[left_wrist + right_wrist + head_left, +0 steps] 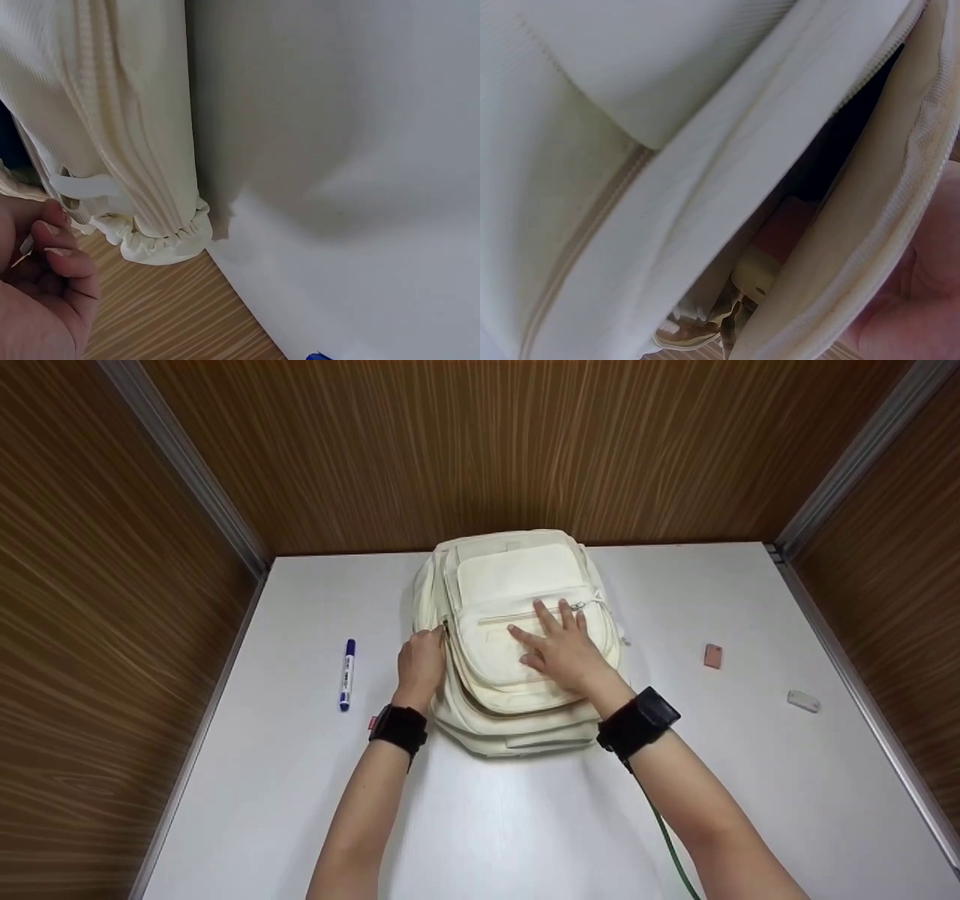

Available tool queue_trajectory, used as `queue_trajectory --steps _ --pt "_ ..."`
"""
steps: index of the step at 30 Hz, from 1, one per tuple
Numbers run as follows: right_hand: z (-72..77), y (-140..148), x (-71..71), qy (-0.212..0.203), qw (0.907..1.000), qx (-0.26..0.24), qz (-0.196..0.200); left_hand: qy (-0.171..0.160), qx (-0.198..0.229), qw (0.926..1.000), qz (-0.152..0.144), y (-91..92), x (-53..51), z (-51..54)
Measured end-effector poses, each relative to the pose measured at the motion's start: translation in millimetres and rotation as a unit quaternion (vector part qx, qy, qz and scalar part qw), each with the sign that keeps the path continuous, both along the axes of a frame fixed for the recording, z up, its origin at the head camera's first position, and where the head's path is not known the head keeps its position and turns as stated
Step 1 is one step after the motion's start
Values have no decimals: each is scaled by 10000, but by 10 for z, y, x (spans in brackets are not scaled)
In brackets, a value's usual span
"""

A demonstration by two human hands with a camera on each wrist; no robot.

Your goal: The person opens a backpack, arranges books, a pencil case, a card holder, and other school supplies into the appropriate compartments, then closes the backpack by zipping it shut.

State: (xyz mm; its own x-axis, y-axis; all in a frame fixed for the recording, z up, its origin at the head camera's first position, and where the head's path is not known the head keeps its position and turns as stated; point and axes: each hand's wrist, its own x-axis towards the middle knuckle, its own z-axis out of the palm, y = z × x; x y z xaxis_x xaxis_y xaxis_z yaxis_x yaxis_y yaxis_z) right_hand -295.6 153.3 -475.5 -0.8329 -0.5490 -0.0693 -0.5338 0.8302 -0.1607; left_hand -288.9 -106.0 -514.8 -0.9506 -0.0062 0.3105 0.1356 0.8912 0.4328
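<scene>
A cream backpack lies on the white table, its front facing up. On its left side my left hand pinches a zipper pull with curled fingers. The left wrist view shows that hand at the bag's edge, beside a pale strap tab. My right hand rests on the front pocket with its fingers spread. An unzipped compartment gapes in the right wrist view, dark inside with a pinkish thing that is unclear. Part of the right hand shows beyond its rim.
A blue-capped marker lies left of the backpack. To the right are a small reddish block and a small whitish piece. Wood-grain panels wall in the table at the back and sides. A green cable runs from the right wristband.
</scene>
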Motion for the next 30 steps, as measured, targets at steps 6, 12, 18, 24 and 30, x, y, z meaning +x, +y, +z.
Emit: queue_trajectory --steps 6,12,18,24,30 --pt "-19 -8 5 77 10000 10 -12 -38 -141 9998 -132 12 46 32" --pt "-28 -6 26 232 9997 34 -5 -215 -133 9995 -189 12 88 83" --pt "-20 -16 36 271 9995 120 -51 -394 -87 9989 -233 28 143 122" --pt "-18 -24 2 253 9995 180 -91 -383 -232 9987 -259 35 178 155" --pt "-8 -27 -45 210 9992 309 -112 -455 -395 9976 -334 17 210 187"
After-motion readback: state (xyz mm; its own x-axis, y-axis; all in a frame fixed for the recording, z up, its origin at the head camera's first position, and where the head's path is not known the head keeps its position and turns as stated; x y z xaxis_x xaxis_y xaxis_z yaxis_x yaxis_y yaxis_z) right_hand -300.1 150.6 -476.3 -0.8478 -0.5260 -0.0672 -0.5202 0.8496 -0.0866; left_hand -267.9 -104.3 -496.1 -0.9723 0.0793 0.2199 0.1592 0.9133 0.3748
